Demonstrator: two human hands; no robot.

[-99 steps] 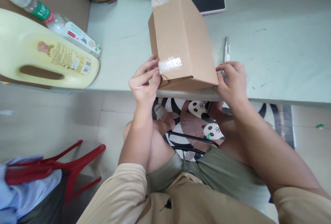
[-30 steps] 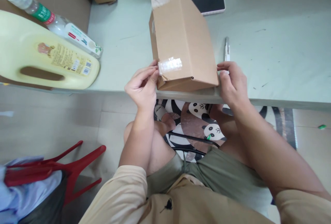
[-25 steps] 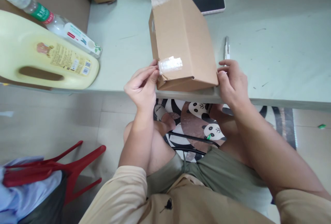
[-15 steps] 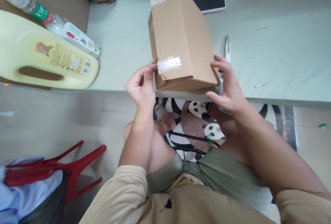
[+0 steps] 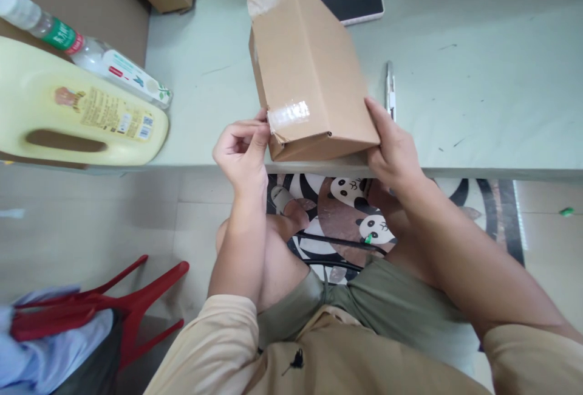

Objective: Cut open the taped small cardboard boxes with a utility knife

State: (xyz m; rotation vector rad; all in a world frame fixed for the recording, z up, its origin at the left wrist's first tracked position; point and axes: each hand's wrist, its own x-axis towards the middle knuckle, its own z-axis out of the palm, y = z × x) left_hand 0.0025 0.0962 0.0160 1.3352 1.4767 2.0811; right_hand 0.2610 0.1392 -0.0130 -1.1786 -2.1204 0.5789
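Away from a bottle (image 5: pixel 88 53) labelled 东方, left fingers (image 5: pixel 259 141) and right fingers (image 5: pixel 384 123) clamp a box (image 5: pixel 306 64).

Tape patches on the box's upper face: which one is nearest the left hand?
The shiny near patch, beside the left hand; the far patch is at the other end of the box.

Tan short-sleeved shirt (image 5: pixel 355 358) with a small black mark (image 5: pixel 297 359) in front, olive-green shorts (image 5: pixel 405 301), pale slipper (image 5: pixel 281 197).

The carton (image 5: pixel 314 67) was brown — the tabletop (image 5: pixel 473 91) pale green, the jug (image 5: pixel 40 94) light yellow, the chair (image 5: pixel 133 307) red, the mat (image 5: pixel 328 208) panda-patterned.
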